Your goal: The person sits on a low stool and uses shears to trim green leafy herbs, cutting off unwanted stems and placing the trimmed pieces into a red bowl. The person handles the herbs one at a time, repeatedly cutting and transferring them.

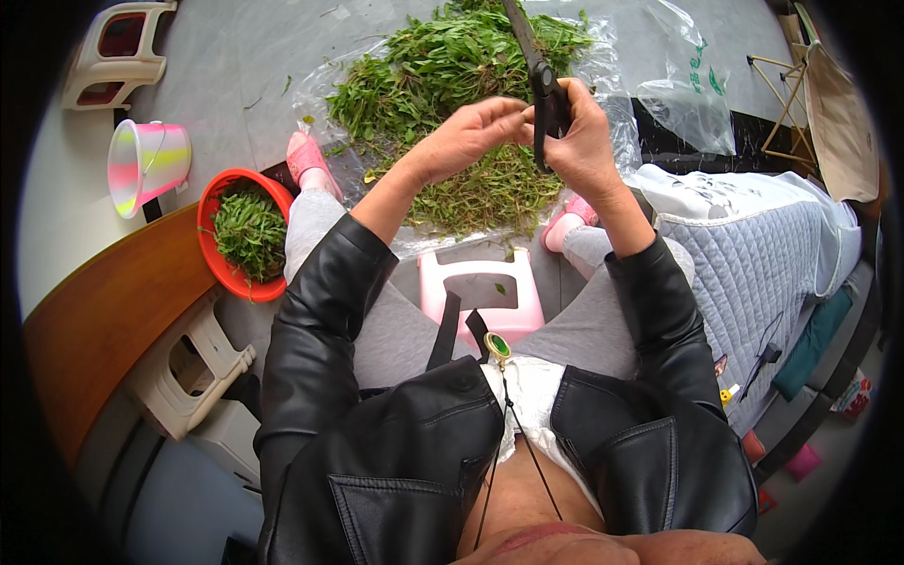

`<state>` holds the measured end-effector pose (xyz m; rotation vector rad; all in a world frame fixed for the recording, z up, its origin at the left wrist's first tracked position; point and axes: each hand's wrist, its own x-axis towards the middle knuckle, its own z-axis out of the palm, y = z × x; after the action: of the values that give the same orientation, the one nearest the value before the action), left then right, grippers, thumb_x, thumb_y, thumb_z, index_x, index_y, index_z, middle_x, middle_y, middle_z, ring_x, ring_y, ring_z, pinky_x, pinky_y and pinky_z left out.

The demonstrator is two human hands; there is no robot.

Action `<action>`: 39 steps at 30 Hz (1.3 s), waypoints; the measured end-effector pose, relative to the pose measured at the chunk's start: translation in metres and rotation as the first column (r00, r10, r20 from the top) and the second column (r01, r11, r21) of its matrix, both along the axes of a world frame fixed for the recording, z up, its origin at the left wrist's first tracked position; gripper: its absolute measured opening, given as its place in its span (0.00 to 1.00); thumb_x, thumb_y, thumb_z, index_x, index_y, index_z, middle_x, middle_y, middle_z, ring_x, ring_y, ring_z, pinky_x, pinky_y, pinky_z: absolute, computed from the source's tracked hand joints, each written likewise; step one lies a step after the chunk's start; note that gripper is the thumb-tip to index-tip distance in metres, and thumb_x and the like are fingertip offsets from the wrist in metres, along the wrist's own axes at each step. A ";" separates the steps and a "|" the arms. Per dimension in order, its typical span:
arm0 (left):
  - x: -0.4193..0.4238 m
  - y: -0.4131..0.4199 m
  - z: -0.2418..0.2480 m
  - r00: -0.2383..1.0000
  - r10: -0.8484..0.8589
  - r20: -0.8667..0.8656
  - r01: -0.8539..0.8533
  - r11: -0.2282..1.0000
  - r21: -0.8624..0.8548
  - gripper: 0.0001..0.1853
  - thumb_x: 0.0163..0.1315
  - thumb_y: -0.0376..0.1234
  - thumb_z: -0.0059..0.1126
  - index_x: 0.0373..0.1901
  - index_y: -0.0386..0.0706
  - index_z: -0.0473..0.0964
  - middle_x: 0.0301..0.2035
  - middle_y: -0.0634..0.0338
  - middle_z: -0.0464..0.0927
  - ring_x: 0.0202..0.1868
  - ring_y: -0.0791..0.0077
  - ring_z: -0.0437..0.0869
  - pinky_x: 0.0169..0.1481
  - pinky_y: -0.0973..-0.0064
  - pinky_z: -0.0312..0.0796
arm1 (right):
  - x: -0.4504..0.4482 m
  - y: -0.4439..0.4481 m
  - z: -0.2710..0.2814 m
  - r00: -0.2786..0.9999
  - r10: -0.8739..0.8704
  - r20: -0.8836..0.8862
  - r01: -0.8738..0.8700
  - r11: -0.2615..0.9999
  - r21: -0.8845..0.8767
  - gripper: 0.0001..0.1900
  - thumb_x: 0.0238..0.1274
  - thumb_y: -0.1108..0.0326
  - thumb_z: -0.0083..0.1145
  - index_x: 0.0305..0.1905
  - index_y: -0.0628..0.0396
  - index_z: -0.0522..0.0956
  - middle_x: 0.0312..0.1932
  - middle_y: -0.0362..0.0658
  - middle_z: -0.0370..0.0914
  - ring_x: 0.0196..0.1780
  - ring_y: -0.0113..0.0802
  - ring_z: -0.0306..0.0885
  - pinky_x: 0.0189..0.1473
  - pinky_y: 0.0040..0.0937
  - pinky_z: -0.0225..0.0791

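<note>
Black-handled scissors (pixel 544 92) are gripped in my right hand (pixel 583 145), their blades pointing away from me above the greens. My left hand (pixel 480 131) is raised close beside them, fingers bent and meeting near the handles; whether it pinches something small I cannot tell. Below both hands, a large heap of leafy green plants (pixel 452 63) lies on clear plastic sheeting (pixel 607 63) on the floor. Nearer to me, between my feet, is a looser spread of cut bits and stems (pixel 487 191). A red basin (pixel 208 247) to the left holds more greens (pixel 251 229).
A pink plastic stool (pixel 480 325) stands between my legs. At left are a translucent bucket (pixel 166 159), a curved wooden edge (pixel 113 289) and beige stools (pixel 116 53). A quilted cover (pixel 748 247) lies over a seat at right, with a folding chair (pixel 840 120) beyond.
</note>
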<state>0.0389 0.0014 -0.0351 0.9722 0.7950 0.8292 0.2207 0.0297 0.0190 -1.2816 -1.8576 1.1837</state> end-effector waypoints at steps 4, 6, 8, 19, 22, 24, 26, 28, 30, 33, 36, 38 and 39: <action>-0.006 -0.002 0.003 0.983 -0.170 0.067 0.179 0.971 -0.160 0.16 0.73 0.40 0.52 0.52 0.38 0.75 0.34 0.65 0.79 0.35 0.83 0.79 0.37 0.82 0.71 | 0.000 0.001 -0.003 0.996 -0.035 -0.076 0.033 0.999 -0.028 0.19 0.51 0.77 0.68 0.46 0.61 0.69 0.33 0.42 0.82 0.35 0.22 0.78 0.38 0.21 0.73; -0.005 -0.002 0.005 0.995 -0.095 0.002 0.094 0.980 -0.177 0.14 0.73 0.39 0.52 0.48 0.38 0.76 0.29 0.67 0.77 0.30 0.85 0.75 0.31 0.84 0.67 | 0.002 0.001 -0.005 0.991 -0.046 -0.122 0.039 0.998 -0.058 0.19 0.52 0.77 0.68 0.46 0.61 0.69 0.32 0.42 0.82 0.35 0.22 0.79 0.38 0.22 0.74; -0.004 -0.003 0.008 0.996 -0.063 -0.064 0.050 0.982 -0.181 0.12 0.73 0.39 0.52 0.43 0.39 0.77 0.26 0.70 0.73 0.24 0.87 0.69 0.27 0.86 0.64 | 0.003 0.002 -0.006 0.998 -0.049 -0.036 0.047 0.998 -0.034 0.19 0.52 0.76 0.68 0.45 0.61 0.69 0.33 0.42 0.82 0.35 0.22 0.79 0.38 0.22 0.74; -0.003 -0.004 0.006 0.997 -0.037 -0.075 0.025 0.987 -0.158 0.15 0.75 0.43 0.47 0.35 0.43 0.75 0.24 0.72 0.71 0.21 0.90 0.64 0.24 0.87 0.57 | 0.001 0.002 -0.006 0.996 -0.072 0.046 0.072 0.997 -0.013 0.17 0.53 0.72 0.68 0.44 0.61 0.71 0.29 0.39 0.80 0.32 0.21 0.76 0.34 0.23 0.71; -0.008 -0.003 0.006 0.996 0.063 -0.068 -0.075 0.979 -0.190 0.15 0.75 0.42 0.47 0.35 0.43 0.76 0.23 0.72 0.71 0.21 0.90 0.66 0.25 0.87 0.58 | 0.000 0.002 -0.002 0.985 -0.120 0.122 0.126 0.991 -0.045 0.19 0.55 0.64 0.69 0.43 0.60 0.71 0.27 0.41 0.78 0.29 0.26 0.75 0.33 0.27 0.70; -0.014 -0.002 0.007 0.981 0.184 -0.065 -0.194 0.957 -0.218 0.14 0.75 0.41 0.47 0.35 0.43 0.77 0.23 0.71 0.72 0.22 0.89 0.68 0.25 0.87 0.60 | 0.002 0.003 0.005 0.964 -0.131 0.231 0.147 0.988 -0.055 0.23 0.55 0.54 0.70 0.42 0.60 0.71 0.26 0.47 0.78 0.29 0.37 0.79 0.34 0.33 0.71; -0.022 0.000 0.008 0.957 0.287 -0.029 -0.286 0.931 -0.228 0.14 0.75 0.40 0.46 0.36 0.43 0.77 0.24 0.71 0.72 0.22 0.88 0.68 0.26 0.87 0.61 | 0.005 -0.001 0.014 0.954 -0.029 0.298 0.059 0.994 -0.091 0.25 0.57 0.49 0.65 0.43 0.61 0.71 0.25 0.49 0.78 0.29 0.45 0.80 0.35 0.39 0.72; -0.029 0.000 0.009 0.924 0.382 -0.023 -0.374 0.888 -0.267 0.13 0.75 0.40 0.46 0.36 0.44 0.76 0.25 0.71 0.72 0.22 0.87 0.69 0.26 0.86 0.62 | 0.005 -0.008 0.020 0.924 0.090 0.371 -0.049 0.992 -0.120 0.27 0.60 0.46 0.60 0.45 0.63 0.69 0.25 0.53 0.78 0.31 0.53 0.81 0.37 0.45 0.72; -0.033 0.001 0.010 0.893 0.450 -0.021 -0.440 0.860 -0.257 0.13 0.75 0.40 0.45 0.37 0.44 0.76 0.25 0.71 0.72 0.22 0.87 0.69 0.26 0.86 0.62 | 0.005 -0.018 0.024 0.891 0.199 0.408 -0.129 0.973 -0.193 0.27 0.60 0.47 0.60 0.45 0.63 0.68 0.25 0.57 0.78 0.32 0.58 0.81 0.38 0.48 0.72; -0.036 0.003 0.009 0.859 0.511 -0.033 -0.506 0.838 -0.205 0.12 0.75 0.40 0.47 0.37 0.44 0.75 0.26 0.70 0.73 0.24 0.87 0.69 0.27 0.86 0.62 | 0.001 -0.029 0.024 0.825 0.289 0.486 -0.196 0.952 -0.234 0.29 0.60 0.44 0.59 0.44 0.64 0.68 0.25 0.59 0.78 0.34 0.63 0.80 0.39 0.53 0.71; -0.034 0.004 0.008 0.837 0.546 -0.030 -0.543 0.822 -0.172 0.11 0.74 0.40 0.49 0.36 0.44 0.74 0.27 0.70 0.74 0.25 0.86 0.70 0.29 0.86 0.62 | 0.001 -0.034 0.021 0.809 0.310 0.500 -0.209 0.946 -0.248 0.25 0.59 0.46 0.59 0.40 0.61 0.68 0.23 0.55 0.75 0.30 0.56 0.79 0.36 0.47 0.69; -0.032 0.004 0.006 0.827 0.555 -0.088 -0.562 0.821 -0.105 0.11 0.75 0.39 0.49 0.36 0.44 0.75 0.27 0.70 0.74 0.25 0.87 0.70 0.29 0.86 0.62 | 0.002 -0.035 0.020 0.814 0.309 0.492 -0.200 0.944 -0.261 0.25 0.60 0.46 0.58 0.39 0.61 0.68 0.23 0.55 0.76 0.30 0.55 0.79 0.36 0.47 0.69; -0.030 0.004 0.005 0.822 0.562 -0.094 -0.569 0.820 -0.064 0.11 0.75 0.39 0.49 0.36 0.44 0.75 0.27 0.70 0.74 0.25 0.87 0.70 0.29 0.85 0.61 | 0.003 -0.035 0.020 0.817 0.308 0.488 -0.196 0.943 -0.267 0.25 0.60 0.46 0.58 0.39 0.62 0.68 0.23 0.55 0.76 0.31 0.55 0.79 0.36 0.47 0.69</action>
<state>0.0084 0.0058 -0.0299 0.6858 1.2048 1.2650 0.2235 -0.0052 0.0388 -1.6361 -2.4148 1.2764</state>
